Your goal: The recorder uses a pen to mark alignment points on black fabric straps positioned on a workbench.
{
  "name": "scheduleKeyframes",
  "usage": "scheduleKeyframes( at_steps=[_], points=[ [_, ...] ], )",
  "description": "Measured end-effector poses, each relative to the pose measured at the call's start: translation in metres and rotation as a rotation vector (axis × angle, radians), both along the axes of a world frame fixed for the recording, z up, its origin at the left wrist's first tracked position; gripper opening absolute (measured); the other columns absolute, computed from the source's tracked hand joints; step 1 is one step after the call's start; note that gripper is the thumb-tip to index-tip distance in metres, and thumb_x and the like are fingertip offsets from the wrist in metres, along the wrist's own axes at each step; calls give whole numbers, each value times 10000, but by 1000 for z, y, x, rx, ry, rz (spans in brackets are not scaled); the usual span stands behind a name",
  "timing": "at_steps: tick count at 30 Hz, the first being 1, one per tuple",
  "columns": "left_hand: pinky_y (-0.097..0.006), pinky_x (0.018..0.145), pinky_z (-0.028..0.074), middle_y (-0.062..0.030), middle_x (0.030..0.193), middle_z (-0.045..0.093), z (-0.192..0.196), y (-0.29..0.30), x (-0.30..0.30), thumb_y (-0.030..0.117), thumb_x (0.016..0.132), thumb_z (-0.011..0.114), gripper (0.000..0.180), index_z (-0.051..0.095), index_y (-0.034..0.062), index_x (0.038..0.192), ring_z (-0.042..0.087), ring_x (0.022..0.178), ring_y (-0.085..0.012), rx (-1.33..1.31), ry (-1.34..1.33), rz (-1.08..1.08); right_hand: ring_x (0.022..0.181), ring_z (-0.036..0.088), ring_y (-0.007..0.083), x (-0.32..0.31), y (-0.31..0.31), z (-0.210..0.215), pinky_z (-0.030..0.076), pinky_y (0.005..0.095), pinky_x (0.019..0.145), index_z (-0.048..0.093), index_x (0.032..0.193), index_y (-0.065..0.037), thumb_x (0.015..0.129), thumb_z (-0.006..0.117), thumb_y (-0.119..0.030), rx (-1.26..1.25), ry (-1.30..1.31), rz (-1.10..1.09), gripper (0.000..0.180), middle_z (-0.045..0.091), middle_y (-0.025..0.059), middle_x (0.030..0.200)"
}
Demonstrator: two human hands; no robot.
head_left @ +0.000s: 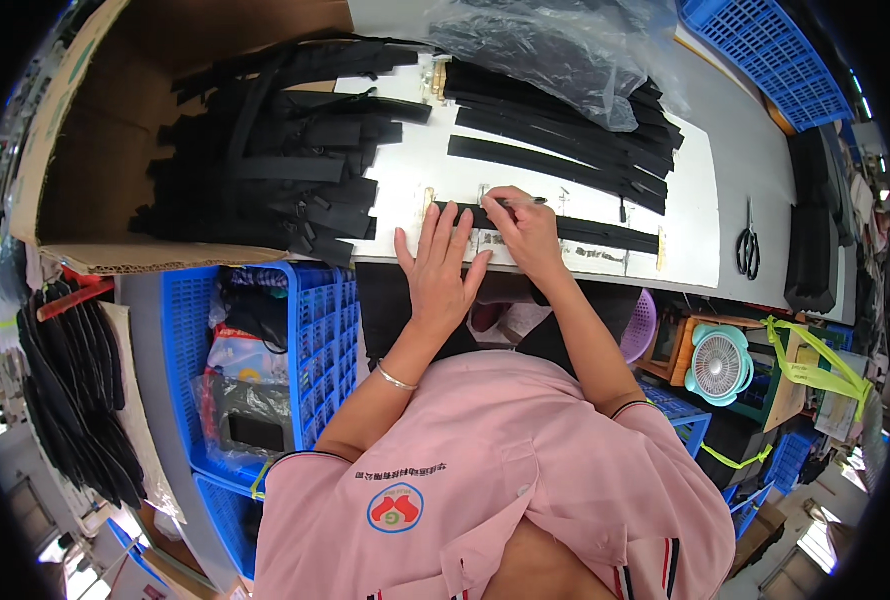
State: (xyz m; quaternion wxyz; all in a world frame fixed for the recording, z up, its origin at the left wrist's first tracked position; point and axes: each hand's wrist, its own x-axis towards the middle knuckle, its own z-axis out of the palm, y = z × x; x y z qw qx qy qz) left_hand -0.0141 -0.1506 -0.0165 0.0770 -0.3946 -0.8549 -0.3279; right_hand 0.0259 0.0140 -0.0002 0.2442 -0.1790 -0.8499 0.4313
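Note:
A black zipper strip (605, 235) lies along the front edge of a white board (700, 215), which carries pencil-like marks. My left hand (437, 268) rests flat with spread fingers, its fingertips on the strip's left end. Just to the right, my right hand (531, 240) is closed in a writing grip around a slim pen (538, 201). Only the pen's dark upper end shows clearly; its tip is hidden by the fingers, close to the strip. Farther back on the board lie several more black strips (555, 165), roughly side by side, some with pulls hanging off.
A cardboard box (75, 150) at the left spills a heap of black zipper strips (265, 160) onto the board. Clear plastic film (555, 50) covers the far strips. Black scissors (748, 250) lie at the right, near a blue basket (770, 55). Blue crates (310, 350) stand below the table.

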Motion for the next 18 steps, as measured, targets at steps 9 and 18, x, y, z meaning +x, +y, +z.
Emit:
scheduleKeyframes(
  at_steps=[9, 18],
  points=[
    [-628, 1204, 103, -108, 1516, 541, 3, 0, -1, 336, 940, 722, 570, 593, 92, 1439, 426, 1475, -303, -11, 5, 7, 650, 698, 248, 4, 2, 6, 528, 313, 613, 762, 912, -19, 934, 720, -207, -48, -60, 103, 194, 762, 84, 857],
    [-624, 1210, 92, -109, 1524, 536, 2, 2, -1, 330, 937, 727, 572, 594, 90, 1439, 417, 1484, -305, -25, 6, -6, 634, 641, 101, 8, 4, 7, 489, 259, 595, 749, 939, 27, 951, 703, -151, -20, -59, 158, 184, 743, 63, 817]
  ],
)
